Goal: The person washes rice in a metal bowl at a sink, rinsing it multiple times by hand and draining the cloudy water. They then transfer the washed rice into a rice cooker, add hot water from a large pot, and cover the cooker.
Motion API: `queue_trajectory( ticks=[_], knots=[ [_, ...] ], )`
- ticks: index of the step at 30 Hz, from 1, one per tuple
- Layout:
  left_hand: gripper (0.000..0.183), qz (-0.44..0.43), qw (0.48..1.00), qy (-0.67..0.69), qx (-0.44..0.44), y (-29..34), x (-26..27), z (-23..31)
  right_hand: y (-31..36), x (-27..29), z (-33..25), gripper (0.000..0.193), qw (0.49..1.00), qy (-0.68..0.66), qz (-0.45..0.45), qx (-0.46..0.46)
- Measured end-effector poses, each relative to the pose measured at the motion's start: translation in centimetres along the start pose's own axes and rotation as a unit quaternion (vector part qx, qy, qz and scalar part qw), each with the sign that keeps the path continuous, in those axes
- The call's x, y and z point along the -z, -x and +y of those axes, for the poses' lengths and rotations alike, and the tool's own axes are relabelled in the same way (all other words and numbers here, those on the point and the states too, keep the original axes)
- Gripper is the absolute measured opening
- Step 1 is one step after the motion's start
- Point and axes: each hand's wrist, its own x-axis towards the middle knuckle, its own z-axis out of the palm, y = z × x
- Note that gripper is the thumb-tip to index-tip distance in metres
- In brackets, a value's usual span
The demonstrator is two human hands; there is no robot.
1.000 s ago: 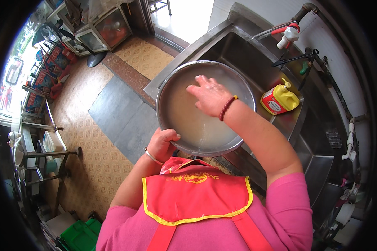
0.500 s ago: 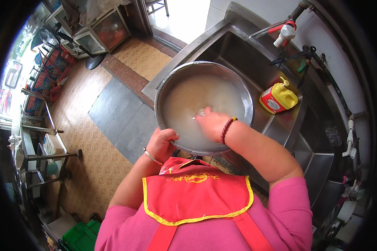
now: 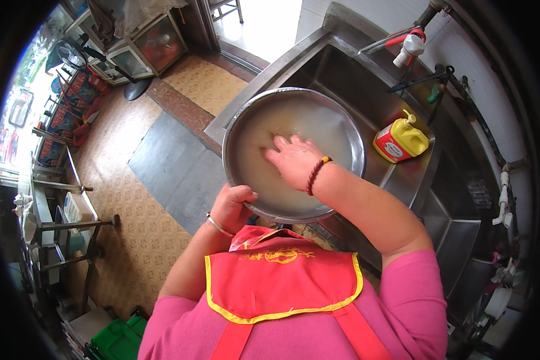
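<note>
A large round metal basin [image 3: 356,157] rests at the near left edge of the sink, filled with cloudy, whitish-tan water [image 3: 255,175]. My left hand [image 3: 233,207] grips its near left rim, thumb over the top and fingers hidden below. Inside the basin, my right hand [image 3: 295,162] is palm down with fingers spread, the tips dipping into the water. No object shows in that hand. What lies under the murky surface cannot be made out.
Behind the basin is a stainless steel sink [image 3: 333,69] with a tap [image 3: 411,47] above it. A yellow pump jug [image 3: 401,139] stands to the right. A metal rack [image 3: 72,225] is on the left, and a green bin [image 3: 119,339] sits lower left.
My right hand has moved up and left inside the basin, and its fingers have gone from bunched to spread. My left hand keeps its hold on the rim.
</note>
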Motion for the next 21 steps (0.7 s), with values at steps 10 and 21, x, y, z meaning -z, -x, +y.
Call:
queue_trajectory(
  ticks=[10,21],
  knots=[
    [0.038,-0.002,1.000,-0.012,0.000,-0.2,0.1,-0.2,4.9,1.2,3.3,0.019,1.000,0.013,-0.016,-0.023],
    [0.032,-0.001,1.000,-0.003,0.003,-0.1,0.4,0.0,3.4,-1.0,2.8,0.008,0.951,-0.125,0.269,0.083]
  ],
)
